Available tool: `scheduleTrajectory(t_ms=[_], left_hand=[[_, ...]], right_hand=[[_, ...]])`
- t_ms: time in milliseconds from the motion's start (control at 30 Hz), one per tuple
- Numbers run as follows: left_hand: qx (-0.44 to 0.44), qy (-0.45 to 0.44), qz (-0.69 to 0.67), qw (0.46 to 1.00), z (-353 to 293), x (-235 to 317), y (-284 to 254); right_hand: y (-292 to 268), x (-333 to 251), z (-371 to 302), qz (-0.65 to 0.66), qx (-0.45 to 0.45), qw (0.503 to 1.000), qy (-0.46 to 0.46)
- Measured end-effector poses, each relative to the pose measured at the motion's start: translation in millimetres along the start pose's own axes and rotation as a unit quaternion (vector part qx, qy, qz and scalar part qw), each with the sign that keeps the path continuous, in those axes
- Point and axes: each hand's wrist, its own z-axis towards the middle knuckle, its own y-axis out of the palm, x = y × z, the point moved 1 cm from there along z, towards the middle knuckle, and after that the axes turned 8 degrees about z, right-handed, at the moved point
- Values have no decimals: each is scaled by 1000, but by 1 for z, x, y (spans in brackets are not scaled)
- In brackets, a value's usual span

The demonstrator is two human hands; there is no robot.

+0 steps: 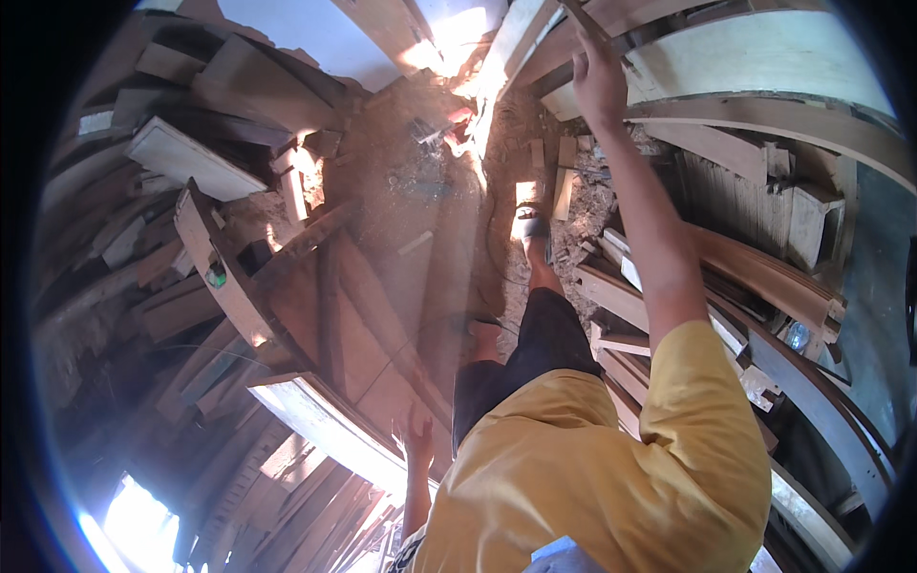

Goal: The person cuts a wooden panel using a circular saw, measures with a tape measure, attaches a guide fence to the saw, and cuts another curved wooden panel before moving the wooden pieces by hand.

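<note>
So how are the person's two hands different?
The right hand is stretched far out in front, while the left hand is low, beside the yellow shirt. The right hand is near the end of a big cream board; the left hand is beside a shiny white board. Both hands are bare.

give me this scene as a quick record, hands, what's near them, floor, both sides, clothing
left hand: low, fingers apart, beside a white-faced board; contact unclear
left hand point: left hand, white-faced board
right hand: raised and reaching forward, near a long pale panel; grip unclear
right hand point: right hand
floor: brown, dusty, patched with sunlight
left side: jumbled wood pieces
right side: stacked boards
clothing: yellow shirt, dark shorts
</note>
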Motion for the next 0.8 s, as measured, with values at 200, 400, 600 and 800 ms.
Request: scheduleTrajectory(t_ms=[200,400,600,800], left_hand=[[-40,56,-44,997,8,11,27],[-145,37,-96,984,48,28,44],[-215,-94,-306,923,61,13,73],[-262,-120,-228,930,37,-51,116]], right_hand=[[-23,15,-213,-48,-93,979,177],[2,62,-370,-21,-304,849,431],[67,101,-415,33,-360,778,514],[157,167,-436,-93,-448,727,511]])
